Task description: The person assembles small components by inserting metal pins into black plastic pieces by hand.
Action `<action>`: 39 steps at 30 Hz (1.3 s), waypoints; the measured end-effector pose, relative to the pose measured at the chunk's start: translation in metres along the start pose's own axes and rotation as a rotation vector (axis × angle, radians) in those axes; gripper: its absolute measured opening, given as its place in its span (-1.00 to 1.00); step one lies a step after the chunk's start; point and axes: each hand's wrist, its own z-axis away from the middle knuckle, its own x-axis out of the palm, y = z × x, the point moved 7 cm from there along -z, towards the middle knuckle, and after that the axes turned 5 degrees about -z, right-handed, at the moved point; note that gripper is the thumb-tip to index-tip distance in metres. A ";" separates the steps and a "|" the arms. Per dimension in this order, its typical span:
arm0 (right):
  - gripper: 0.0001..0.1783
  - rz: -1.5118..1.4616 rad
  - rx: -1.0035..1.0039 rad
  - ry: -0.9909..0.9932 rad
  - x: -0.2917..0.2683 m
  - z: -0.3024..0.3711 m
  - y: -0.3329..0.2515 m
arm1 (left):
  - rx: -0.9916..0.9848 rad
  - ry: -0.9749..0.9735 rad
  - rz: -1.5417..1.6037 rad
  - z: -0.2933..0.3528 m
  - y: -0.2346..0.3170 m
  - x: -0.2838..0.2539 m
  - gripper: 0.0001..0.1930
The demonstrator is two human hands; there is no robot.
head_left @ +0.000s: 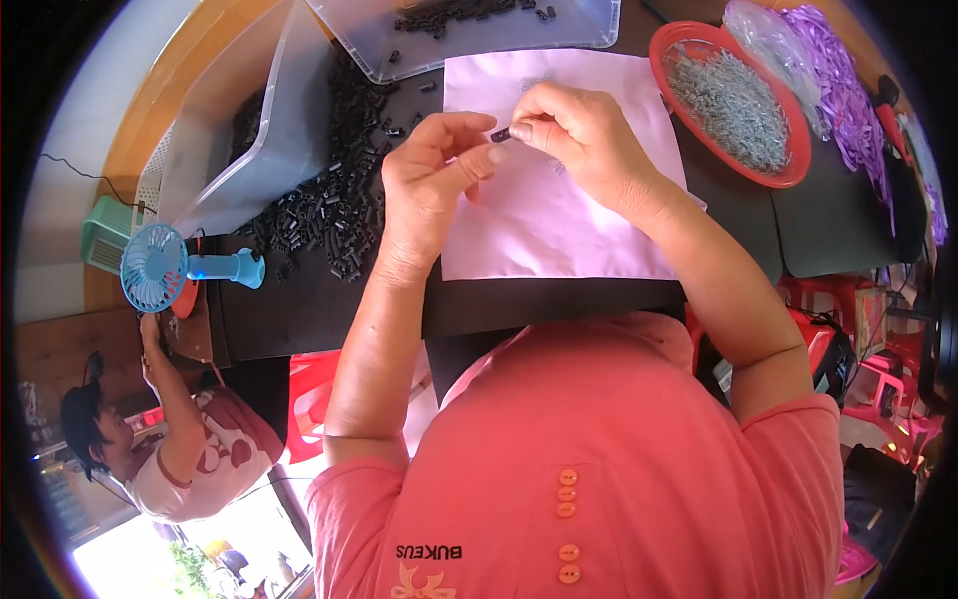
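Above a pink sheet (559,235) on the dark table, a small black cylindrical piece (501,135) sits between my two hands. My left hand (431,170) has its thumb and index finger closed at the piece's left end. From the other side, my right hand (584,140) pinches it with thumb and forefinger. Faint small metal bits (554,168) lie on the sheet, partly hidden by my right hand. Left of the sheet spreads a pile of similar black pieces (339,220). A red oval tray (783,180) at the right holds many thin silvery metal parts (733,105).
One clear plastic bin (215,185) lies tipped at the left; another bin (374,70) with black pieces stands at the back. A blue fan (155,268) is at the left edge, near another person (190,439). Purple strips (838,90) lie far right.
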 end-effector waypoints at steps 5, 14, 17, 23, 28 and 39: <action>-0.82 -0.176 0.290 -0.110 0.010 0.005 0.006 | 0.172 0.029 -0.271 0.004 0.002 -0.001 -0.85; -0.78 -0.244 0.225 -0.122 0.016 0.008 0.000 | 0.043 -0.029 -0.191 0.010 0.007 -0.004 -0.84; -0.79 -0.213 0.085 -0.123 0.015 0.006 -0.006 | 0.059 -0.039 -0.202 0.010 0.007 -0.004 -0.81; -0.80 -0.336 0.301 -0.248 0.019 0.009 -0.002 | 0.193 0.006 -0.303 0.013 0.016 -0.006 -0.76; -0.76 -0.468 0.404 -0.244 0.023 0.011 0.009 | 0.206 0.056 -0.382 0.009 0.010 -0.004 -0.90; -0.72 -0.269 0.301 -0.056 0.019 0.013 0.015 | -0.060 -0.008 -0.081 0.006 -0.007 0.006 -0.87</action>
